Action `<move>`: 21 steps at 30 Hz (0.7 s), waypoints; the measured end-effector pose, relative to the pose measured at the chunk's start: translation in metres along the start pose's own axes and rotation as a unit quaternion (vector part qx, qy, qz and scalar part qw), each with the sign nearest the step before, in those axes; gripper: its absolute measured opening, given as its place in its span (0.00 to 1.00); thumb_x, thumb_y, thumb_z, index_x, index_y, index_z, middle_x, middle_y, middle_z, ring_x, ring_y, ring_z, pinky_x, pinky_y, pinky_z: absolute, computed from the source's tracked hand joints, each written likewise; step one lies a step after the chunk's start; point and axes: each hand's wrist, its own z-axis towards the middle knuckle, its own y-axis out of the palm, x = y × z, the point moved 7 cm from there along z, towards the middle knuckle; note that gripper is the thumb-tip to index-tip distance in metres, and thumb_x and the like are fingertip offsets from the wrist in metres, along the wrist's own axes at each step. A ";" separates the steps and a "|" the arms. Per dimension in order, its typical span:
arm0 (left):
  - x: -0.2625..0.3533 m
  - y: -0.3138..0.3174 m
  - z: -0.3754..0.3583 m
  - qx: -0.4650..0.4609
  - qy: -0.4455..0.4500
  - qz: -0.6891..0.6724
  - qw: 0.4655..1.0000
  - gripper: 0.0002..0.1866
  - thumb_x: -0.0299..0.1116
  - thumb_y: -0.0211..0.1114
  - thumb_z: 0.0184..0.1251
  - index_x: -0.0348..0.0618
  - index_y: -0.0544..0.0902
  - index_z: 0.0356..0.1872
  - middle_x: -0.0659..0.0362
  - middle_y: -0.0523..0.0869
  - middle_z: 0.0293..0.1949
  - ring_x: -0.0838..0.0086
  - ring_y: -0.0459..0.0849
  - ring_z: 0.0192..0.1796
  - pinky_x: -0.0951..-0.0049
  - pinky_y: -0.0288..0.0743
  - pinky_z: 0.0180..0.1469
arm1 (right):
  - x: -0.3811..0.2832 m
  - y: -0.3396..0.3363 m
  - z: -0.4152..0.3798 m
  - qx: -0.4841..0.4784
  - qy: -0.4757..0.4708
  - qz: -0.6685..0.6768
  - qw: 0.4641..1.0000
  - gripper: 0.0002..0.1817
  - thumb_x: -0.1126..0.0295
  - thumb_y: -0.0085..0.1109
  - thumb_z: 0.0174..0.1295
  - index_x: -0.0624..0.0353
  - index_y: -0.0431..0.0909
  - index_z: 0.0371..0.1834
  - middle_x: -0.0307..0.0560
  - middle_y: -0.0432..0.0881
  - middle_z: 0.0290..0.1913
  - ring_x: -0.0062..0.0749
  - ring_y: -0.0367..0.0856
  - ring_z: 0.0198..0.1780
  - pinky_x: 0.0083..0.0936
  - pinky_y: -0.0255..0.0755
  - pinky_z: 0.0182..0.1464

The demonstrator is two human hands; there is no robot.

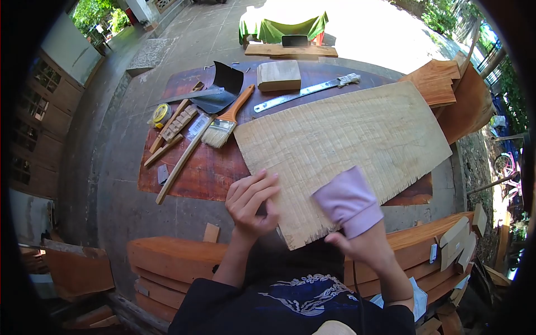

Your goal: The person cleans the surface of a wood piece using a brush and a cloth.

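Note:
A wide, pale board (346, 128) with a rough, splintered near edge lies slanted over a reddish-brown wooden surface (218, 173). Beside the board's left edge is my left hand (252, 204), fingers loosely bent and apart, holding nothing. A lilac cloth (349, 201) covers the fingers of my right hand (365, 240) and rests on the near part of the board. My right thumb shows at the board's near edge; the other fingers are hidden under the cloth.
Left of the board lie a paintbrush (219, 131), wood strips, a tape measure (162, 115) and curved dark sheets (223, 84). Behind are a wooden block (278, 76) and a metal ruler (296, 96). Carved wood (432, 81) stands at right; thick planks (173, 254) lie nearest me.

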 end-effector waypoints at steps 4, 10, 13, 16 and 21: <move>0.001 0.000 -0.001 0.001 -0.006 -0.009 1.000 0.11 0.23 0.60 0.51 0.43 0.89 0.34 0.55 0.96 0.45 0.57 0.93 0.55 0.61 0.80 0.58 | 0.184 -0.091 -0.038 0.195 0.319 -0.042 0.927 0.34 0.48 0.51 0.82 0.67 0.71 0.76 0.65 0.72 0.77 0.57 0.66 0.81 0.41 0.55 0.82; 0.002 -0.001 -0.001 0.002 -0.006 -0.006 1.000 0.12 0.23 0.60 0.51 0.42 0.89 0.34 0.55 0.96 0.45 0.56 0.93 0.55 0.61 0.80 0.58 | 0.113 -0.066 0.013 0.155 0.172 -0.157 0.960 0.44 0.40 0.53 0.77 0.61 0.60 0.85 0.64 0.60 0.84 0.55 0.55 0.86 0.42 0.48 0.85; 0.002 0.000 -0.001 0.006 -0.006 -0.003 1.000 0.13 0.23 0.60 0.51 0.41 0.89 0.36 0.54 0.95 0.46 0.56 0.93 0.55 0.61 0.80 0.59 | -0.026 -0.019 0.033 0.012 -0.060 -0.084 0.995 0.47 0.38 0.60 0.70 0.60 0.63 0.83 0.64 0.66 0.81 0.56 0.60 0.84 0.46 0.48 0.85; 0.000 0.000 -0.002 0.004 -0.005 -0.007 1.000 0.14 0.23 0.59 0.50 0.40 0.89 0.37 0.52 0.95 0.47 0.55 0.93 0.55 0.60 0.80 0.60 | -0.017 -0.015 0.045 -0.058 -0.124 -0.033 0.990 0.44 0.40 0.60 0.71 0.63 0.68 0.79 0.62 0.70 0.78 0.56 0.64 0.82 0.46 0.51 0.85; -0.003 -0.003 -0.004 0.001 -0.022 -0.012 1.000 0.21 0.26 0.62 0.50 0.37 0.88 0.48 0.47 0.92 0.55 0.53 0.91 0.59 0.59 0.81 0.61 | 0.175 -0.096 0.101 0.102 0.266 0.001 0.959 0.40 0.43 0.50 0.79 0.65 0.64 0.82 0.64 0.65 0.82 0.56 0.59 0.85 0.41 0.50 0.85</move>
